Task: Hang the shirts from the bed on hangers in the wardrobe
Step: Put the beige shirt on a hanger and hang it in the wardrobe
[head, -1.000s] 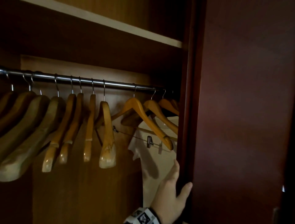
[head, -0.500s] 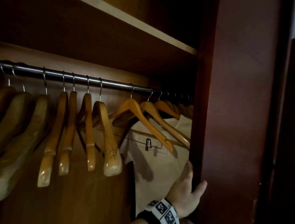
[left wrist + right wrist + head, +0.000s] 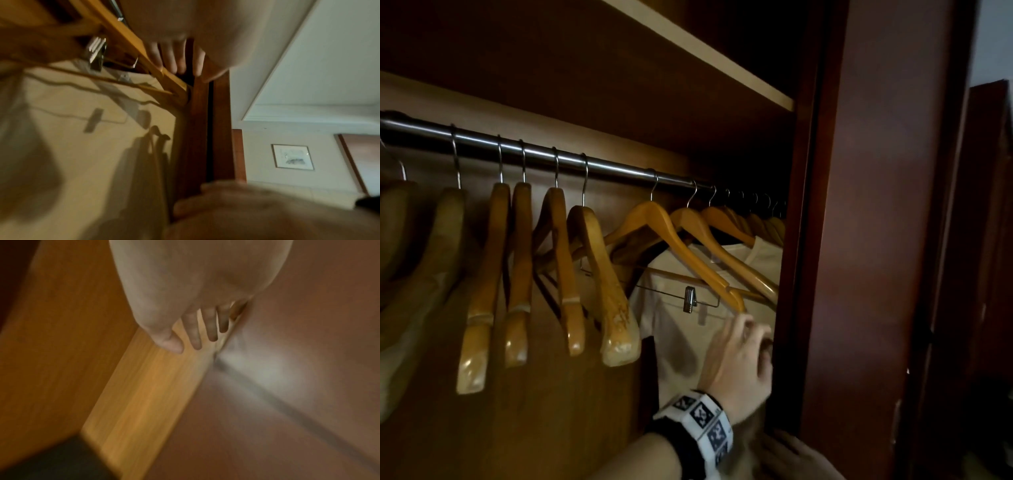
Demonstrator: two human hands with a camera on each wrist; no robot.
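Rail: a round, shiny metal bar, running from near left to far right inside the wardrobe.
Empty hangers: smooth, glossy wooden ones on wire hooks, hanging edge-on along the left of the rail.
Clip hanger: honey-coloured wood with a thin wire bar and a metal clip; its long arm slopes down to the right.
Shirt: soft cream fabric, hung behind the clip hanger at the right end.
Left hand: fingers loosely bent, fingertips at the clip hanger's lower end; whether they grip it I cannot tell.
Right hand: fingers straight and slightly apart, beside the reddish door.
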